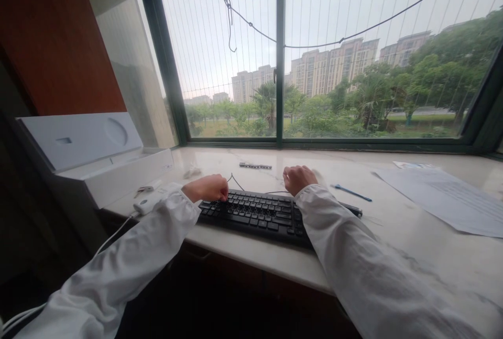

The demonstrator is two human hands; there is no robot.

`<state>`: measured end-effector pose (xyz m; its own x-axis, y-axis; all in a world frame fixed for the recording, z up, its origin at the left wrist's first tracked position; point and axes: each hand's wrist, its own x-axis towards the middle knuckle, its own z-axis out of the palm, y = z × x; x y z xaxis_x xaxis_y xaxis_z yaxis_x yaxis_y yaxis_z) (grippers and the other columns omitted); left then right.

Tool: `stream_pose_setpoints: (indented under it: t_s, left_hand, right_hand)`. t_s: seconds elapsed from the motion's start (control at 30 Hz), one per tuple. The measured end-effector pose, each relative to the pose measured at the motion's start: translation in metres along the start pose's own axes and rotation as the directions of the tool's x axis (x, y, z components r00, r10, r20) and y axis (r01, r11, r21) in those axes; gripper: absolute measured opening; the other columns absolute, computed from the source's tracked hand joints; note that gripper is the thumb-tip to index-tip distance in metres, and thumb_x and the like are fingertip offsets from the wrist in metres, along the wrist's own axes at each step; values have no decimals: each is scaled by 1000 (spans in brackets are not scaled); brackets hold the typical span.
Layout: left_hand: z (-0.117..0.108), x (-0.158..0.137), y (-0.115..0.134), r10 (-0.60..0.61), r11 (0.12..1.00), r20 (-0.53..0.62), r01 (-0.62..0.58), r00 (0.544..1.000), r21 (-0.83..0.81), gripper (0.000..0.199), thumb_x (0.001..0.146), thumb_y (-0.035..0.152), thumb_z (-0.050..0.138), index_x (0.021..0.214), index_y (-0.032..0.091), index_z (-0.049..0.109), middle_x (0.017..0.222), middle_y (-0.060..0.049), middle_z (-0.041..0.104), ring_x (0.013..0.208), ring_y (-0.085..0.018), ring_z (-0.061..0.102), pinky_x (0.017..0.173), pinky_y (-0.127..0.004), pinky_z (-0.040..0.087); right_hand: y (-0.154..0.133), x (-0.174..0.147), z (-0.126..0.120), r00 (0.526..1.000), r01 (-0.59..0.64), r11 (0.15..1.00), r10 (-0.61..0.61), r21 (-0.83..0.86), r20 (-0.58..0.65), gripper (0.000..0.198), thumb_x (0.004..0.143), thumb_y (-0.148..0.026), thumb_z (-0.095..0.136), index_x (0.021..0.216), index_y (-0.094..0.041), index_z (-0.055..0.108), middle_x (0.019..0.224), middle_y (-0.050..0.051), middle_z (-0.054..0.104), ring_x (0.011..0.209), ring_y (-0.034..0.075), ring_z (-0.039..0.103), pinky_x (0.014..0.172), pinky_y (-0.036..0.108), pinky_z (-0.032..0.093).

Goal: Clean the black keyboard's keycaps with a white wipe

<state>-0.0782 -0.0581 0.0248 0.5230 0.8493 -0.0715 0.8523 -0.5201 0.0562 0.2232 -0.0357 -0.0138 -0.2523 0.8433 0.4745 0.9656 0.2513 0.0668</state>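
Note:
A black keyboard (255, 210) lies near the front edge of the marble sill, and some spots among its keys look like dark gaps. My left hand (208, 188) rests at the keyboard's upper left corner, fingers curled closed; whatever they may hold is hidden. Just past the upper right part of the keyboard is my right hand (298, 177), also with curled fingers, and I cannot make out anything in them. Beyond the keyboard, between both hands, lies a row of small dark pieces (255, 165) with pale specks. A thin black cable (237, 182) runs behind the keyboard.
At left stands an open white box (129, 171), with a white power strip (151, 197) and its cord beside it. To the right lie a thin blue stick-like tool (353, 193), a dark pen-like object (356, 210) partly behind my sleeve, and paper sheets (440, 192). A window closes off the back.

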Motion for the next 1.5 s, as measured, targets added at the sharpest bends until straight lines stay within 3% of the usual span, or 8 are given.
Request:
stream_pose_setpoints:
  t_s: [0.27, 0.5, 0.67, 0.77, 0.9, 1.13, 1.33, 1.5]
  left_hand:
    - [3, 6, 15, 68, 997, 9, -68, 998, -39, 12, 73, 22, 67, 80, 23, 77, 77, -1, 74, 74, -14, 65, 70, -23, 44]
    - [1, 14, 7, 86, 992, -10, -86, 996, -87, 10, 72, 25, 69, 79, 23, 77, 76, 0, 74, 73, -14, 65, 71, -23, 43]
    - [-24, 43, -16, 62, 994, -245, -83, 968, -77, 19, 79, 36, 64, 86, 23, 75, 88, 0, 74, 84, -15, 65, 82, -24, 42]
    - [-37, 78, -39, -106, 994, -327, 104, 939, -24, 25, 83, 39, 58, 94, 23, 73, 101, -1, 72, 94, -16, 62, 87, -24, 40]
    - [-41, 132, -68, -267, 962, -238, 271, 934, -15, 27, 84, 37, 55, 103, 25, 71, 107, -3, 71, 96, -18, 62, 87, -25, 42]
    - [-22, 207, -104, -342, 939, -63, 343, 938, 14, 24, 79, 31, 60, 99, 27, 73, 106, -4, 71, 93, -20, 63, 82, -27, 46]
    - [-8, 244, -126, -340, 940, -40, 341, 940, 8, 33, 76, 44, 63, 103, 26, 72, 115, -9, 68, 96, -23, 62, 80, -28, 45]
    - [-2, 256, -132, -321, 947, 1, 321, 947, -30, 45, 69, 60, 65, 98, 26, 73, 95, -7, 71, 82, -20, 62, 74, -27, 45]
  right_hand:
    - [0, 0, -2, 1000, 0, 1000, 0, -5, 16, 30, 91, -23, 41, 92, -14, 69, 93, 12, 72, 84, 21, 63, 78, 31, 42]
    - [4, 1, -3, 999, -29, 999, 28, -27, -46, 29, 89, -21, 41, 87, -14, 69, 84, 13, 71, 79, 22, 64, 72, 31, 42]
    - [18, 4, -1, 987, -153, 987, 149, -57, -61, 28, 87, -20, 42, 87, -12, 69, 80, 14, 71, 77, 23, 66, 72, 33, 42]
    - [25, 4, 1, 973, -228, 972, 226, -62, -43, 27, 87, -21, 43, 88, -12, 68, 82, 15, 71, 78, 23, 66, 72, 33, 41]
    - [28, 3, 1, 958, -288, 956, 288, -61, -4, 24, 87, -23, 44, 92, -13, 66, 85, 14, 71, 79, 23, 66, 71, 33, 41]
    - [29, 3, -3, 938, -343, 938, 345, -60, 24, 22, 88, -23, 44, 95, -12, 63, 87, 14, 71, 82, 25, 66, 71, 34, 40]
    - [29, 3, -2, 946, -316, 946, 320, -71, 49, 22, 88, -22, 44, 94, -13, 63, 87, 14, 71, 82, 24, 67, 73, 34, 40]
    - [29, 3, 3, 949, -307, 946, 313, -102, 40, 22, 87, -21, 44, 92, -14, 64, 84, 14, 71, 80, 25, 67, 70, 34, 41]
